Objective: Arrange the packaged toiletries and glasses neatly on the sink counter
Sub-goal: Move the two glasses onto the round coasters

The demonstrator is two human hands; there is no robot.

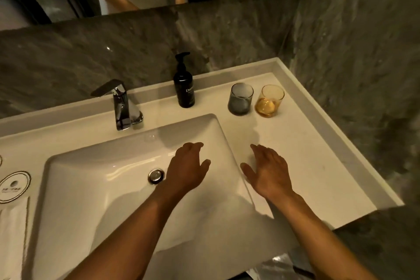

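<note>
Grey glass (240,99) and amber glass (270,101) upright (just beside each other) on right counter (306,154)

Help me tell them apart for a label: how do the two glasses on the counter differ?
The grey glass is smoky blue-grey; the amber glass is yellow-orange. The grey glass stands nearer the soap bottle, the amber glass nearer the wall corner. Both are short tumblers, upright, side by side on the counter.

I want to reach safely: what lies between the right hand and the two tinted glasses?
In the head view, only bare white counter lies between the right hand and the grey glass and amber glass.
</note>
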